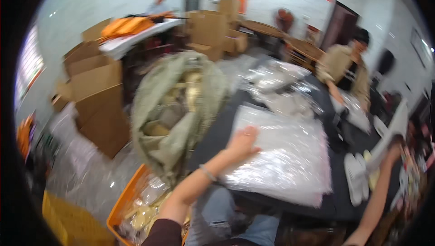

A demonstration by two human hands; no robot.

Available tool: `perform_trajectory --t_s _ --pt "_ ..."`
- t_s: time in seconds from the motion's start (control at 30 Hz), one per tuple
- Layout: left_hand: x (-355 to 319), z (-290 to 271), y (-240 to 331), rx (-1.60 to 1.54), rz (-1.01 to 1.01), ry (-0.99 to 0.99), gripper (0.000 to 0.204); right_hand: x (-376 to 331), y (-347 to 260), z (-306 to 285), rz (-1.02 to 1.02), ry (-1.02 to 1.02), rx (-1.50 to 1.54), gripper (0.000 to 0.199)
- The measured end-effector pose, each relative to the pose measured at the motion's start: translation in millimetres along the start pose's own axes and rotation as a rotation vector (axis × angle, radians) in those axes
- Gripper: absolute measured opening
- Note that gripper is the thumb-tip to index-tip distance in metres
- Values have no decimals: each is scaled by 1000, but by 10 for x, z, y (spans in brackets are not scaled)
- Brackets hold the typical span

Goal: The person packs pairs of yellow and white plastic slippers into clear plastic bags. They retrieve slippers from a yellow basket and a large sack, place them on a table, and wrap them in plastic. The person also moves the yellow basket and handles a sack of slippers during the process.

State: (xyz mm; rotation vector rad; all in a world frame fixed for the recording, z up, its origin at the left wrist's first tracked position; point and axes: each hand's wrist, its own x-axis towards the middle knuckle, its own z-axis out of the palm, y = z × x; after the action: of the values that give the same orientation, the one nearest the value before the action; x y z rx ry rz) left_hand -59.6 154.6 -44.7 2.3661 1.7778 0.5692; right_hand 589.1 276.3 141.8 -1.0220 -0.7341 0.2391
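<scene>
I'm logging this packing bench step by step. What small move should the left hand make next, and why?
Probably slide or peel the top clear bag off. The left hand lies flat on the near-left part of the stack of clear plastic bags on the dark table, fingers spread, gripping nothing yet. The right hand reaches toward the table's right side; the blur hides what it holds.

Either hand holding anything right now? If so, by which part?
Left hand lies flat on the left edge of the stack of clear plastic bags, not gripping. Right hand grips a white flat piece near its middle; blurred.
</scene>
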Motion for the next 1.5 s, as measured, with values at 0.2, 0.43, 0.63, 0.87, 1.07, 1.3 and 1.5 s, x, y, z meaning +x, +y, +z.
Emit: perform_trajectory --t_s 0.2,0.43,0.63,0.87,1.07,1.3,1.5 --pt "-44 -52 122 107 -52 -19 70 184 -303 -482 130 598 -418 48" --pt "-73 -48 41 125 -51 16 68 283 -211 -647 166 611 -638 50" --pt "-110 -17 -6 -11 -40 79 73 599 119 -783 16 215 -581 46" --pt "-121 146 24 41 -36 110 72 408 417 -96 130 117 -342 42" --pt "-124 147 2 22 -34 100 72 -145 375 340 173 -22 -168 38" --pt "-117 147 -6 41 -38 103 77 -1473 -172 846 277 -357 109 34" --pt "-141 149 32 17 -8 343 79 -3253 -664 1445 532 -917 208 30"
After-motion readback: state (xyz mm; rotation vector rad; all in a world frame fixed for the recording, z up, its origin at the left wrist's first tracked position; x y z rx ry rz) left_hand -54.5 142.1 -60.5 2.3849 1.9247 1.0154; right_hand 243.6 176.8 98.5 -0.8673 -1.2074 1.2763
